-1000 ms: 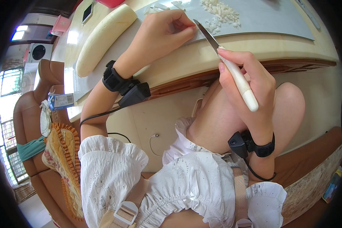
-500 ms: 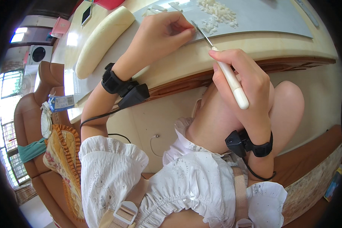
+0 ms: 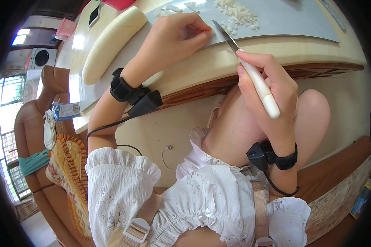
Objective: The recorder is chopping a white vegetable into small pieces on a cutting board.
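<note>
My right hand (image 3: 270, 88) is closed around the white handle of a small knife (image 3: 257, 80). Its blade points up and to the left, a short gap from the fingertips of my left hand (image 3: 177, 37). Those left fingers are curled in a pinch at the near edge of the grey board (image 3: 292, 31); what they hold, if anything, is hidden. Diced white pieces (image 3: 239, 14) are heaped on the board just beyond the blade. Some larger pale slices (image 3: 173, 8) lie behind my left hand. Left of that hand rests a long, thick, pale vegetable (image 3: 113, 45), like a peeled white radish.
A phone (image 3: 94, 16) and a red container (image 3: 118, 3) are at the far left of the table. A pink bin (image 3: 65, 29) stands beyond. Near the table's left corner is a blue carton (image 3: 68, 111), beside a wooden chair (image 3: 33, 136). A grey strip-like tool (image 3: 333, 14) lies far right.
My right hand has drawn the knife slightly to the right, so its blade is now apart from my left fingertips and shows more of its flat side. My left hand has barely moved.
</note>
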A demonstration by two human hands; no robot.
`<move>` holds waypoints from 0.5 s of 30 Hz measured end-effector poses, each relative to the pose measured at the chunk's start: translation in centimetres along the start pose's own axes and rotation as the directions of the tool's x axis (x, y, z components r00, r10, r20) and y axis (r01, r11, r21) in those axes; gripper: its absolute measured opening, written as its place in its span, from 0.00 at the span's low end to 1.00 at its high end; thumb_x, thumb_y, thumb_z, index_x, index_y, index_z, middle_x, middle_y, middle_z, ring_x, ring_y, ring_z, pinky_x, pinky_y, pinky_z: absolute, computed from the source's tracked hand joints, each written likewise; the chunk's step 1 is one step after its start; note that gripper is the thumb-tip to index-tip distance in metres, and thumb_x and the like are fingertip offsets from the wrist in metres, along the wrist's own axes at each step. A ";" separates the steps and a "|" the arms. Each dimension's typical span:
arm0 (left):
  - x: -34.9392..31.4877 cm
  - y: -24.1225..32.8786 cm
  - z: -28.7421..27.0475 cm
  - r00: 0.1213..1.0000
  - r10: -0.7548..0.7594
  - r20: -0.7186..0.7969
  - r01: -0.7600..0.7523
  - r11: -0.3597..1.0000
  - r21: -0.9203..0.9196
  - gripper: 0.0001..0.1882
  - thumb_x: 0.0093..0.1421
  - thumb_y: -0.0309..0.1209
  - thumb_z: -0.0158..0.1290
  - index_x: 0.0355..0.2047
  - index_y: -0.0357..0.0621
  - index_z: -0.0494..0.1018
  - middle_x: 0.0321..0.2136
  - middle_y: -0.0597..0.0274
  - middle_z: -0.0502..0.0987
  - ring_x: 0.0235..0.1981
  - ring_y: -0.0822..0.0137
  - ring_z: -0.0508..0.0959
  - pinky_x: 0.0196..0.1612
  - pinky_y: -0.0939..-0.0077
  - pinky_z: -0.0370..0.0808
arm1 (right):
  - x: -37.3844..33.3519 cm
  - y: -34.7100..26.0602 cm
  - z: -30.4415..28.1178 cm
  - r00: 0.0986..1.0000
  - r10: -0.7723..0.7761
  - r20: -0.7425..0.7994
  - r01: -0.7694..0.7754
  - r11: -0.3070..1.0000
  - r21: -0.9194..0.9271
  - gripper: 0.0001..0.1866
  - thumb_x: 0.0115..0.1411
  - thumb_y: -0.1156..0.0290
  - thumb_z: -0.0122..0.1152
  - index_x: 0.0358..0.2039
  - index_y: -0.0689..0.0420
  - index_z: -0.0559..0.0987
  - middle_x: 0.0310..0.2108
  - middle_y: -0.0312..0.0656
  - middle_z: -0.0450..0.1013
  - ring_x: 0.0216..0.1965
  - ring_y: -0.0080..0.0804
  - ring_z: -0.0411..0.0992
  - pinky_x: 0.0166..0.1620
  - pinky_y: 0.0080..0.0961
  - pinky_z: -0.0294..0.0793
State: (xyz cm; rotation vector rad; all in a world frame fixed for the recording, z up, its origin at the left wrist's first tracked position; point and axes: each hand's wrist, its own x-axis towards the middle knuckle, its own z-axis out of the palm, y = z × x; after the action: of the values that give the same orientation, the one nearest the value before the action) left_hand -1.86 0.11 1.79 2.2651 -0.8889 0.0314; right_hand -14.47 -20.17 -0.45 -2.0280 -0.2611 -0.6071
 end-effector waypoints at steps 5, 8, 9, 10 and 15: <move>0.0 -0.3 0.0 1.000 -0.019 0.004 0.019 1.000 0.002 0.08 0.63 0.29 0.62 0.38 0.36 0.81 0.30 0.64 0.83 0.33 0.77 0.78 0.42 0.79 0.75 | 0.0 -0.1 -0.3 0.999 0.001 0.039 -0.002 1.000 0.031 0.13 0.62 0.80 0.65 0.48 0.59 0.83 0.34 0.39 0.82 0.31 0.18 0.75 0.35 0.17 0.74; 0.0 -0.2 0.0 1.000 -0.030 -0.001 0.030 0.999 -0.018 0.08 0.63 0.29 0.62 0.37 0.36 0.81 0.30 0.64 0.83 0.34 0.77 0.78 0.42 0.79 0.75 | 0.0 0.0 -0.2 0.999 -0.015 0.045 0.014 1.000 0.012 0.13 0.62 0.80 0.65 0.48 0.59 0.83 0.35 0.40 0.82 0.31 0.19 0.76 0.36 0.17 0.74; 0.0 -0.1 0.0 0.999 -0.033 0.002 0.034 0.999 -0.011 0.08 0.63 0.29 0.62 0.37 0.36 0.81 0.30 0.65 0.83 0.34 0.78 0.78 0.42 0.79 0.75 | 0.0 0.1 0.1 0.999 -0.034 -0.004 0.034 0.998 0.048 0.13 0.59 0.81 0.65 0.45 0.58 0.82 0.32 0.43 0.80 0.30 0.31 0.77 0.34 0.24 0.76; 0.1 -0.1 0.0 0.999 -0.037 0.005 0.037 0.999 -0.004 0.08 0.63 0.30 0.63 0.37 0.36 0.81 0.30 0.65 0.83 0.34 0.78 0.78 0.42 0.79 0.75 | 0.0 0.1 0.3 0.997 -0.050 -0.054 0.055 0.995 0.083 0.13 0.56 0.81 0.66 0.43 0.57 0.81 0.30 0.45 0.78 0.29 0.44 0.77 0.33 0.31 0.77; 0.1 -0.1 0.0 1.000 -0.030 0.003 0.030 1.000 -0.008 0.08 0.63 0.30 0.63 0.37 0.36 0.81 0.30 0.65 0.83 0.34 0.78 0.78 0.43 0.79 0.75 | 0.0 0.2 0.2 0.998 -0.053 -0.037 0.056 0.996 0.072 0.13 0.56 0.81 0.66 0.43 0.57 0.81 0.30 0.45 0.78 0.29 0.44 0.77 0.34 0.31 0.77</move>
State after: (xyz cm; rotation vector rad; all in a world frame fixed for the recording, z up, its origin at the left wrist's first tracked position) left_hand -1.74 0.14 1.76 2.2708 -0.8550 0.0104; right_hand -14.28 -20.11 -0.67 -1.9435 -0.3142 -0.6572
